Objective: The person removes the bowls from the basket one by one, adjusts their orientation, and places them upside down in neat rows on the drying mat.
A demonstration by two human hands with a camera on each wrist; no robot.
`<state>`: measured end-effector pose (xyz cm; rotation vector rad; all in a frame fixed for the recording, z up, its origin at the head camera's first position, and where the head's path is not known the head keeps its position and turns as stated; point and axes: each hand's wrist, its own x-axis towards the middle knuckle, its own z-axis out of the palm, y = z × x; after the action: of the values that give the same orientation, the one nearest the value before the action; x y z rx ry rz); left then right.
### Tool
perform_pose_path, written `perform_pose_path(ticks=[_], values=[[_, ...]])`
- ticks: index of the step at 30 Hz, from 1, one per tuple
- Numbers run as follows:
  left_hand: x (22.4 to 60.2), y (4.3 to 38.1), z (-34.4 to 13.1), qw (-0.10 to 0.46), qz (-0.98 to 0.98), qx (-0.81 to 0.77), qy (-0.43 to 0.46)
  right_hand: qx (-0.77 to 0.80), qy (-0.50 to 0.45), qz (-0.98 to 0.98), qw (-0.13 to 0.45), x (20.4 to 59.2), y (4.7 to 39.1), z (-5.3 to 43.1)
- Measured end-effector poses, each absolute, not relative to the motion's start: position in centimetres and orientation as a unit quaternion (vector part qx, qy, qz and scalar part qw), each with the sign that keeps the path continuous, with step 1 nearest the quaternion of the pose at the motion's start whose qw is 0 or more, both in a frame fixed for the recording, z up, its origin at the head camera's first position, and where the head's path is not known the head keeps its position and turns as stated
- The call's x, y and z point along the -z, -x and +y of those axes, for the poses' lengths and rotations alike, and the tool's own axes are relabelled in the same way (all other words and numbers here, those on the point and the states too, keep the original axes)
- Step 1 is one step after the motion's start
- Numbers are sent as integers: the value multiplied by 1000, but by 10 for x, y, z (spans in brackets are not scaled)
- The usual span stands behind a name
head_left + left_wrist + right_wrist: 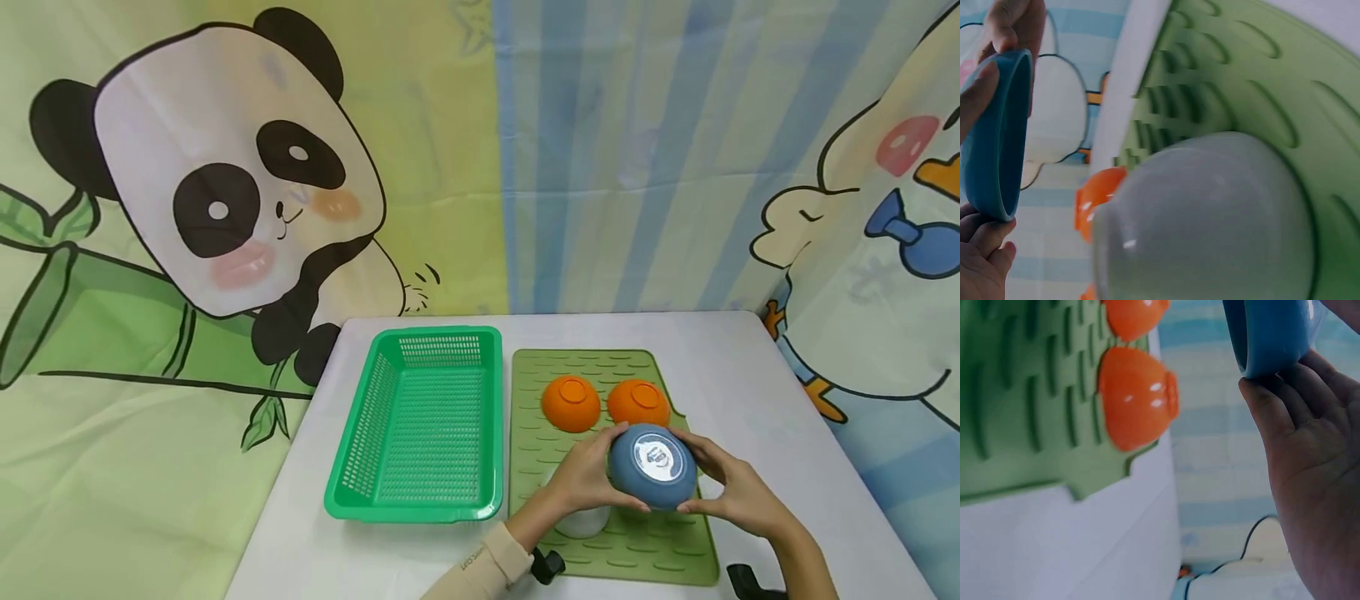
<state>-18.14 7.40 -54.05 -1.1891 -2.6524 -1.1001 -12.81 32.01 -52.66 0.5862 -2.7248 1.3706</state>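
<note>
A blue bowl (652, 467) is held between both hands above the green mat (652, 554), its base with a white label turned up toward the head camera. My left hand (588, 475) grips its left side, fingers at the far rim and thumb at the near one. On the opposite side my right hand (735, 487) holds it the same way; the right wrist view shows the fingers (1272, 412) against the bowl's wall. A white bowl (1210, 219) rests upside down on the mat, partly hidden by my left hand in the head view.
Two orange bowls (571, 403) (637, 400) lie upside down at the mat's far end. Left of the mat stands a green plastic basket (491, 417) with perforated sides, on a white table (285, 533). A curtain printed with a panda (225, 167) hangs behind.
</note>
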Motion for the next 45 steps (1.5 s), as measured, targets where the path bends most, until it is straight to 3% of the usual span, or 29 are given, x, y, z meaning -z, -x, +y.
perform_pose_path(ticks=[4, 17, 27, 45], values=[[554, 179, 90, 5, -877, 282, 389, -442, -144, -885, 8, 548, 115, 330], [587, 177, 110, 48, -904, 103, 412, -407, -79, -908, -56, 595, 109, 328], [596, 174, 114, 96, -902, -2, 420, -408, -86, -907, -54, 602, 111, 328], [596, 173, 114, 81, -904, -22, 419, -420, -83, -902, -57, 604, 109, 326]])
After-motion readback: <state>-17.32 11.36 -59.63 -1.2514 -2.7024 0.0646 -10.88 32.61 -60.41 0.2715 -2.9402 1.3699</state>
